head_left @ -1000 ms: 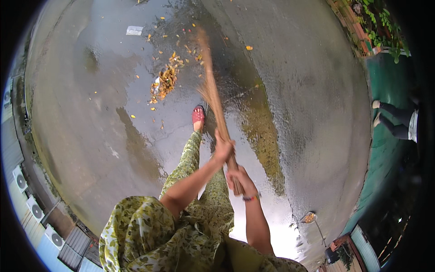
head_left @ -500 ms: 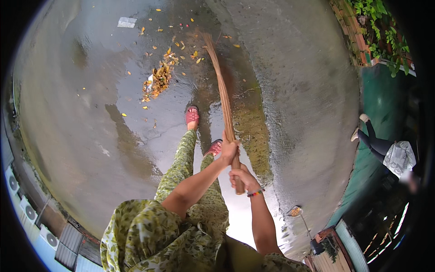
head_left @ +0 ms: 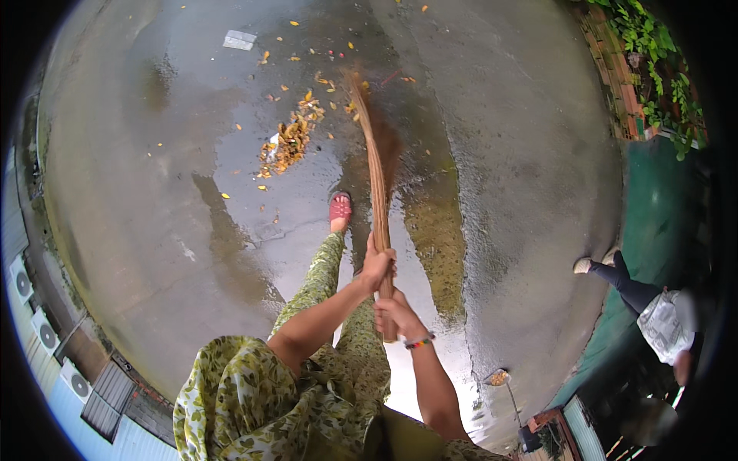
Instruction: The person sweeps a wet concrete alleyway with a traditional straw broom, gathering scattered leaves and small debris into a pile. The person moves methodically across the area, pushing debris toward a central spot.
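A long stick broom [head_left: 374, 169], a bundle of thin brown twigs, slants away from me across the wet ground. My left hand [head_left: 377, 265] is wrapped round its shaft, and my right hand [head_left: 398, 313], with a beaded bracelet at the wrist, grips lower, near the butt end. The far tip of the broom rests on or just above the ground, slightly blurred. Left of that tip lies a pile of yellow and brown leaves [head_left: 292, 142] with a whitish scrap in it. Single leaves are scattered around and beyond the pile.
A flat pale piece of litter [head_left: 240, 40] lies far left. Near right stands a long-handled dustpan [head_left: 499, 378] with leaves in it. Another person [head_left: 665, 326] walks at the right, by a green strip [head_left: 642, 207]. A puddle [head_left: 434, 253] runs beside my feet.
The broom has swung left relative to my body, both hands staying closed on it. In view, the leaf pile has shifted right and down. The other person has moved nearer along the right side.
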Demonstrator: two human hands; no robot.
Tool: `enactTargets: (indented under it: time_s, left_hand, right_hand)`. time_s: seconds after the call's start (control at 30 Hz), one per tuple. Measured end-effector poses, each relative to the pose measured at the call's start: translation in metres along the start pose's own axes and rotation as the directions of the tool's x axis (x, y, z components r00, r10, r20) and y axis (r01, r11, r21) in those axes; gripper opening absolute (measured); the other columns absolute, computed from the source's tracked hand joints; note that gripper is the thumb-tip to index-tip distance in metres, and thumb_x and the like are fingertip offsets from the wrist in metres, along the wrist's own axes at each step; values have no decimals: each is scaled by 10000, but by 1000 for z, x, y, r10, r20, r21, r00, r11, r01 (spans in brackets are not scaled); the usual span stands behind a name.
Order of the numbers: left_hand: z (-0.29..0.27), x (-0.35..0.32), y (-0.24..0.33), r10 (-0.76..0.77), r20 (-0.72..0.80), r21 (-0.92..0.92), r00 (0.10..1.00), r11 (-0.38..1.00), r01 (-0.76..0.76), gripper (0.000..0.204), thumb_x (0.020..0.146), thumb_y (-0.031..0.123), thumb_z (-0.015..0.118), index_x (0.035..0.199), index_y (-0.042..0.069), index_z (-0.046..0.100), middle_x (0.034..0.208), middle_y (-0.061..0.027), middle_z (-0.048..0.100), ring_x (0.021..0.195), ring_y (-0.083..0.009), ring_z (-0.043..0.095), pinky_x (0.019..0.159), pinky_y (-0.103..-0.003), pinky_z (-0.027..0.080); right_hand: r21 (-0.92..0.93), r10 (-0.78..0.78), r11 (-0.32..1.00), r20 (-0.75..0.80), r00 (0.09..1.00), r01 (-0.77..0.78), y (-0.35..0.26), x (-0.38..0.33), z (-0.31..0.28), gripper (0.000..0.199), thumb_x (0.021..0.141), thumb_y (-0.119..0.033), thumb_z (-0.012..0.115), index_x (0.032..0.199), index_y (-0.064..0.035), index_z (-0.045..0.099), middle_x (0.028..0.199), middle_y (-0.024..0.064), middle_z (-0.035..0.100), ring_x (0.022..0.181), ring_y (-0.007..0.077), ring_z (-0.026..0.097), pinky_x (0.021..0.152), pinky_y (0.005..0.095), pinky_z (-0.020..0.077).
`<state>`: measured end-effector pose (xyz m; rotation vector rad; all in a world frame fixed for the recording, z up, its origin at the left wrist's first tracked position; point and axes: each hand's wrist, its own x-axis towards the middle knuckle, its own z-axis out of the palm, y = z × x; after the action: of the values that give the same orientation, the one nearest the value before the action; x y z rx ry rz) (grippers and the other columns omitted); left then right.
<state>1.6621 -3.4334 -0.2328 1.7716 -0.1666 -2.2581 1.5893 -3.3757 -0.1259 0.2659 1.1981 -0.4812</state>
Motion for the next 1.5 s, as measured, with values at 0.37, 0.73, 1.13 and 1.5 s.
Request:
enactTargets:
  time_s: [0.37, 0.73, 1.13, 1.5]
  left_hand:
    - [102, 62, 129, 56, 411, -135, 910, 991, 0, 883, 726, -16, 545, 1427, 275, 94, 645, -47, 470, 466, -157, 473, 404, -314, 439]
    - [-76, 28, 158, 166, -153, -91, 974, 979, -181, 831, 732, -2, 511, 1413, 246, 105, 687, -86, 496, 435, -189, 482, 405, -347, 465]
    - [-75, 15, 119, -97, 271, 23, 958, 995, 94, 561, 683, -23, 603, 1194, 81, 396, 682, -57, 536, 472, -159, 515, 388, -312, 450]
    - [26, -57, 124, 52, 132, 39, 990, 998, -57, 882, 720, 2, 538, 1436, 146, 42, 775, -115, 521, 524, -204, 538, 419, -323, 447]
  right_hand:
    - [-191, -257, 958, -241, 936, 214, -133, 35, 0, 140, 762, -66, 529, 862, -1, 456, 604, 66, 509, 449, 161, 539, 387, 316, 473]
    - [-123, -46, 991, 108, 993, 59, -83, 75, 112, 180, 774, -79, 560, 894, -39, 431, 599, 57, 493, 419, 178, 522, 375, 315, 454]
    - [123, 38, 992, -100, 994, -26, -58, 50, 161, 146, 816, -163, 550, 719, -63, 508, 602, 52, 519, 506, 175, 517, 512, 325, 479]
    - [11, -52, 998, -124, 991, 54, -78, -68, 103, 116, 812, -102, 546, 840, -22, 468, 588, 55, 497, 436, 156, 513, 397, 328, 462]
